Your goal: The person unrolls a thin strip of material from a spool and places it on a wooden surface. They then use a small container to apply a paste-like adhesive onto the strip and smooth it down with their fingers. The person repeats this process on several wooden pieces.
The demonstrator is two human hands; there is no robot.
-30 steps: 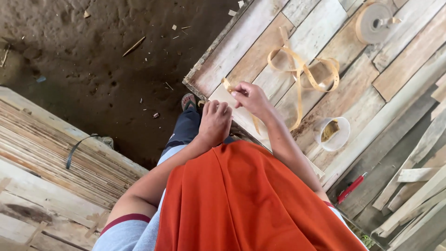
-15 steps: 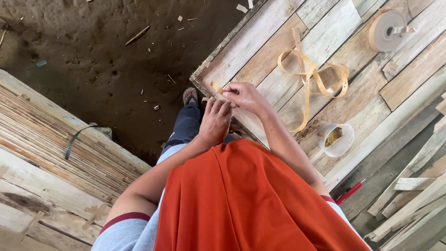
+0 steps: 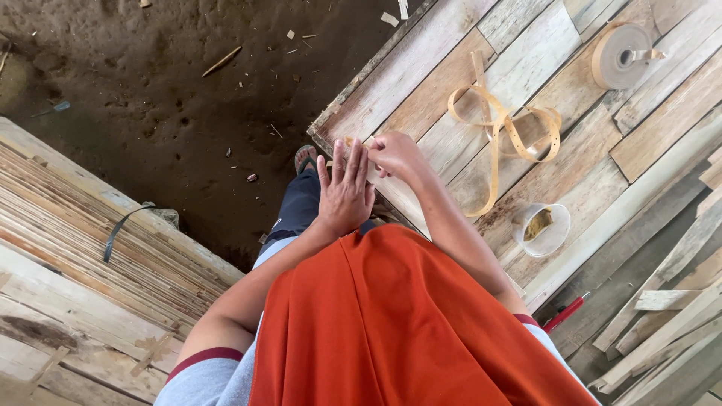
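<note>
My left hand lies flat, fingers stretched out, against the near corner of a pale wooden panel. Right beside it, my right hand pinches the end of a thin tan veneer strip at that same corner. The strip runs off in loose loops across the panel. The spot where the strip meets the panel edge is hidden behind my fingers. An orange cloth covers my lap below both arms.
A roll of the same tan strip lies at the panel's far right. A clear plastic cup and a red-handled tool sit to the right. Stacked planks with a black strap lie left, above dirt floor. My sandalled foot shows by the corner.
My left hand has gone from curled to flat, fingers spread against the panel corner. My right hand stays pinched on the strip end at about the same spot.
</note>
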